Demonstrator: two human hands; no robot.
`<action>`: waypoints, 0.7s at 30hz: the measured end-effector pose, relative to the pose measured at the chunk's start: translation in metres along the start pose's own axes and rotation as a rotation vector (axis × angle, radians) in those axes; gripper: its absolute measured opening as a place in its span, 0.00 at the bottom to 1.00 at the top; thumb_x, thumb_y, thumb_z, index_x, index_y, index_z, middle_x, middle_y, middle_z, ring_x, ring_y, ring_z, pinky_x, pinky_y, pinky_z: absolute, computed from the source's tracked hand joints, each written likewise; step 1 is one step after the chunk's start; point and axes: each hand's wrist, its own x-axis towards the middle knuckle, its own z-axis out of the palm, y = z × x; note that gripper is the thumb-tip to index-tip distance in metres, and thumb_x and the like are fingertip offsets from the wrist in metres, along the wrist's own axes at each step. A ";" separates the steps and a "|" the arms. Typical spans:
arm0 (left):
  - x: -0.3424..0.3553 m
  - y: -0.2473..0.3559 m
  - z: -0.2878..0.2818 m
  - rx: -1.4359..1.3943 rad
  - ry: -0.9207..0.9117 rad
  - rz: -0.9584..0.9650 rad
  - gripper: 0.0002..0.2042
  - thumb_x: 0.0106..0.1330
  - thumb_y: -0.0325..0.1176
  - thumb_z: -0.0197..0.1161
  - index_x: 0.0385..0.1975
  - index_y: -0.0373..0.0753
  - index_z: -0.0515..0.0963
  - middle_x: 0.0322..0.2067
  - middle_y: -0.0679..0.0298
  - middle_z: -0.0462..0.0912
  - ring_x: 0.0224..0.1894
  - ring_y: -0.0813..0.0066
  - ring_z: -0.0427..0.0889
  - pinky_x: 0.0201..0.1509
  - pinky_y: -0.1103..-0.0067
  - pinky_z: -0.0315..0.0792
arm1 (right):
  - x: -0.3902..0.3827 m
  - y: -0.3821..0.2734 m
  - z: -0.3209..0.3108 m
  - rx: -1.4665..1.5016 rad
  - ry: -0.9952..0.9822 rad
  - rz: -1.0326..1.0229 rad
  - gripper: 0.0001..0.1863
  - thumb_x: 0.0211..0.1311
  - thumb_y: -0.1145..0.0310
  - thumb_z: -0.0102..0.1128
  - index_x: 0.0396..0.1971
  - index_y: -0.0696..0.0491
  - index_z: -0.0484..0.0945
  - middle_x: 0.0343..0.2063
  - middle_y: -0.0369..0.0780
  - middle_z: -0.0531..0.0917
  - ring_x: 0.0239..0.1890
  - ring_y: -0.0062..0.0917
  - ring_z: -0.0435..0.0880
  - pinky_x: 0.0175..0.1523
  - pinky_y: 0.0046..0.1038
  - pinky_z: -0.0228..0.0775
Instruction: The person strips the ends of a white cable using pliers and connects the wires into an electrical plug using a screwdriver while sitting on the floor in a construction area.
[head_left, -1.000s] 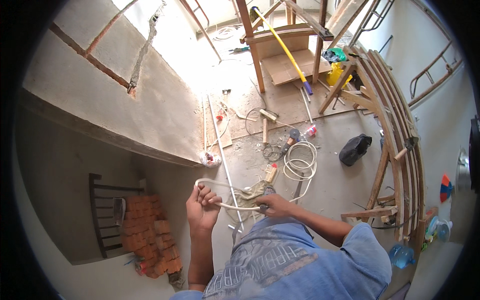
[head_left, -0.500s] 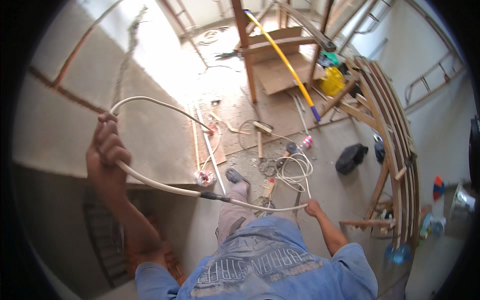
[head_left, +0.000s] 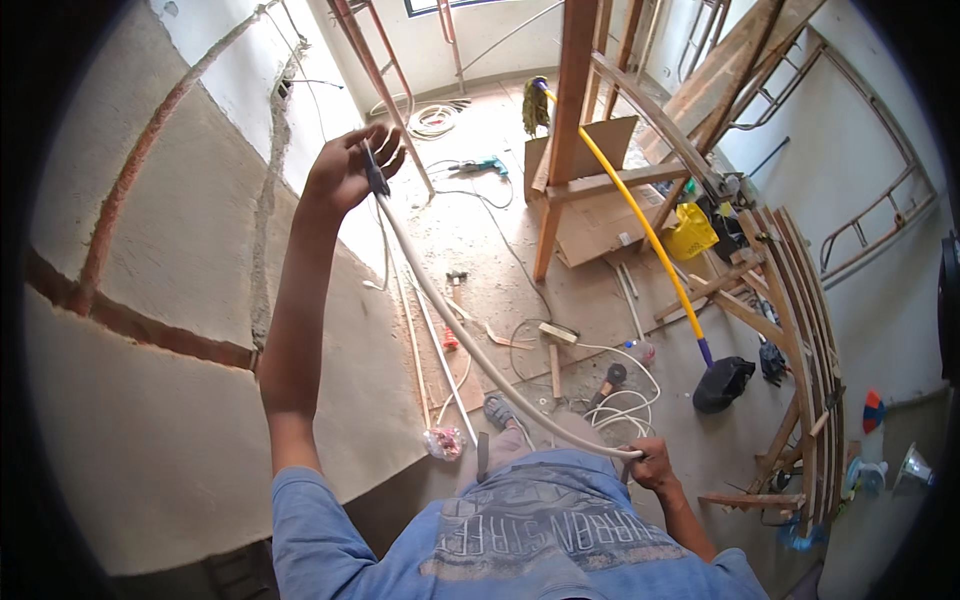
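A cream-white cable [head_left: 462, 330] stretches in a sagging line between my two hands, in front of my chest. My left hand [head_left: 350, 172], raised far forward on a straight arm, has the cable at its black-wrapped section [head_left: 375, 172], with the outer fingers partly spread and blurred. Lower and to the right, by my waist, my right hand [head_left: 655, 465] is closed around the cable's other stretch. Beyond that hand, loose loops of thin white cable [head_left: 640, 400] lie on the floor. What the cable does past my left fingers is unclear.
At left stands a grey wall with chased grooves [head_left: 130, 215]. Wooden trestles [head_left: 565, 150], a yellow-handled mop [head_left: 640, 215] and a cardboard sheet [head_left: 600, 230] are ahead. Stacked planks [head_left: 800, 350] lean at right. A grinder-like tool [head_left: 608, 380] and black bag [head_left: 722, 385] lie on the floor.
My left hand has gone up, forward and to the right, and the black-wrapped section is now at its fingers. My right hand still grips the cable, slightly lower and farther right. The view has tilted.
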 end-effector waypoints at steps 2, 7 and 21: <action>0.019 0.024 0.010 0.004 0.062 0.038 0.11 0.76 0.33 0.42 0.44 0.32 0.68 0.30 0.64 0.73 0.33 0.72 0.79 0.38 0.74 0.80 | 0.044 -0.040 0.015 0.004 -0.127 -0.103 0.18 0.52 0.66 0.63 0.12 0.58 0.66 0.10 0.42 0.65 0.13 0.32 0.63 0.21 0.33 0.54; 0.085 0.131 -0.018 -0.191 -0.240 -0.161 0.14 0.78 0.36 0.39 0.51 0.32 0.65 0.23 0.72 0.61 0.18 0.89 0.58 0.17 0.90 0.58 | 0.148 -0.073 0.056 0.021 -0.161 -0.206 0.18 0.56 0.59 0.66 0.18 0.56 0.73 0.12 0.42 0.68 0.14 0.31 0.66 0.22 0.31 0.56; 0.278 0.189 -0.001 0.992 0.088 0.210 0.14 0.73 0.40 0.50 0.53 0.43 0.71 0.29 0.69 0.68 0.22 0.84 0.68 0.20 0.89 0.63 | 0.524 -0.036 0.212 -0.119 -0.261 -0.225 0.18 0.68 0.52 0.51 0.33 0.54 0.76 0.28 0.49 0.78 0.35 0.47 0.78 0.38 0.42 0.68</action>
